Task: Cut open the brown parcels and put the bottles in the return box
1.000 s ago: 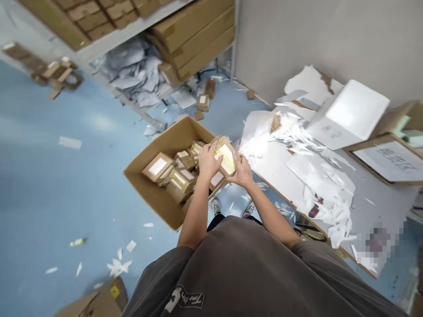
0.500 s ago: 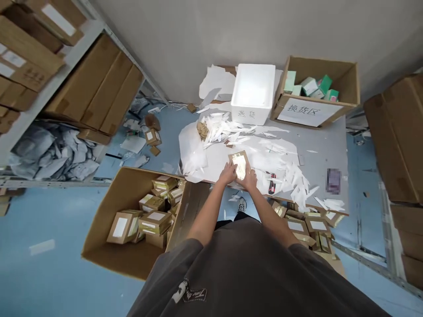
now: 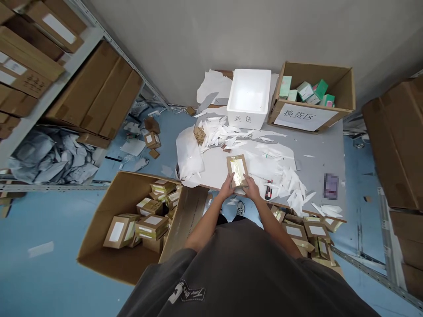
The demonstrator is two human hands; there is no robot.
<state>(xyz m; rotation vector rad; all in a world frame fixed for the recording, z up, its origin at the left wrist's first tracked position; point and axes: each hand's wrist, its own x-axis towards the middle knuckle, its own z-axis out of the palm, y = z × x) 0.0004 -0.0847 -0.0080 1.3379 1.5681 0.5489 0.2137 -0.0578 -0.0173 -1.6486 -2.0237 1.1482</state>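
Between both hands I hold a small cardboard box (image 3: 237, 169) at the table's front edge, its taped, shiny label side facing up. My left hand (image 3: 227, 186) grips its lower left corner, and my right hand (image 3: 252, 187) grips the lower right. Just right of my right hand lies a red and black box cutter (image 3: 269, 189). White paper scraps (image 3: 221, 132) are heaped beyond the box, and more strips (image 3: 292, 185) lie to the right. The undersides of the fingers are hidden by the box.
A large carton (image 3: 99, 229) of small taped boxes stands at my left; more small boxes (image 3: 306, 231) are below the table at right. At the back are a white foam bin (image 3: 247, 119) and a carton (image 3: 306, 116) with green-and-white boxes. Shelving (image 3: 82, 48) stands left.
The box has been tilted so more of its label side shows, and glare on it has lessened. Both hands now hold its lower corners. The view has shifted slightly.
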